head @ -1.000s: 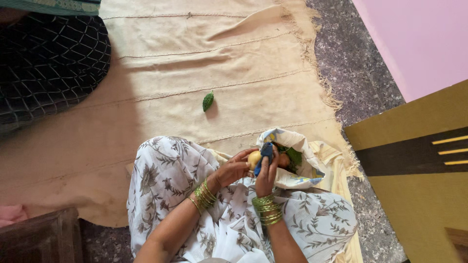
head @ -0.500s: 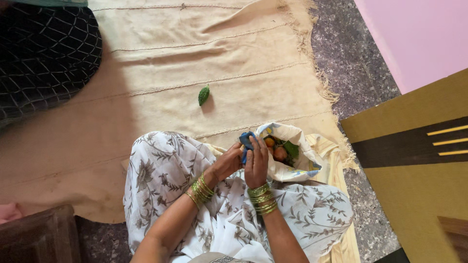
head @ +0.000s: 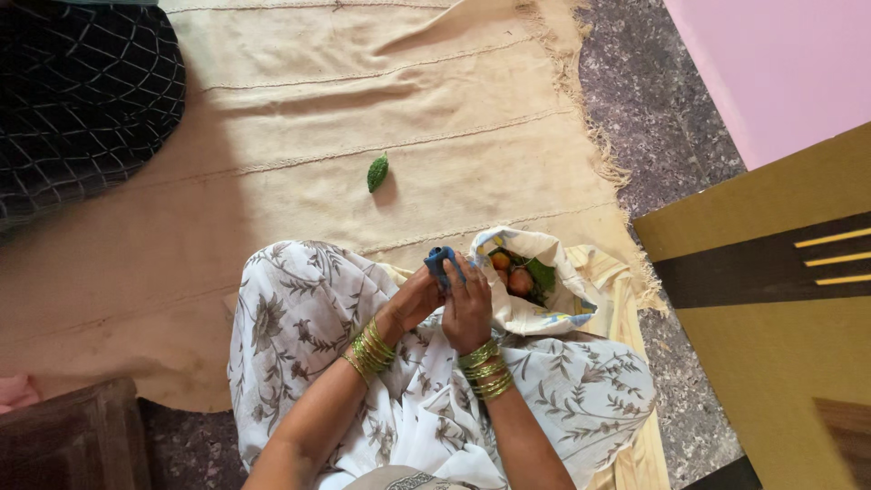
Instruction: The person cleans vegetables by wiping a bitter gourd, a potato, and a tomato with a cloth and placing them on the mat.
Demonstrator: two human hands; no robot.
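Observation:
Both my hands meet above my right knee on a blue cloth (head: 441, 259). My left hand (head: 413, 298) cups from below; earlier it held a yellowish round vegetable, now hidden under the cloth. My right hand (head: 467, 307) presses the blue cloth from the right side. Just right of my hands lies an open white cloth bag (head: 531, 313) holding orange-brown round vegetables (head: 519, 281) and green leaves (head: 543, 272). A small bitter gourd (head: 377, 171) lies alone on the cream mat (head: 363, 100), well ahead of my hands.
A person in dark checked clothing (head: 82, 91) sits at the far left on the mat. Speckled stone floor (head: 653, 100) borders the mat's fringed right edge. A yellow and brown panel (head: 771, 299) stands at right, a pink wall (head: 780, 63) behind, and dark wooden furniture (head: 68, 440) at bottom left.
My hands moved left, away from the bag's mouth, carrying the blue cloth. The yellowish vegetable seen in my left hand is now covered by cloth and fingers.

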